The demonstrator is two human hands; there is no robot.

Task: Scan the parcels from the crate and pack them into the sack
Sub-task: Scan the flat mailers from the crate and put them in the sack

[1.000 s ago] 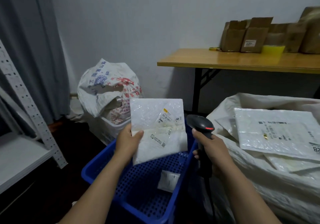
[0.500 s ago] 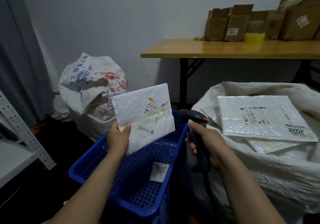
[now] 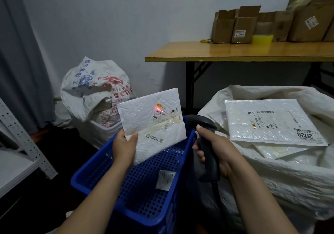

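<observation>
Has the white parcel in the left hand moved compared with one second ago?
Yes. Against the blue crate, the white parcel in the left hand has tilted clockwise; the scanner's red light now falls on its label.
</observation>
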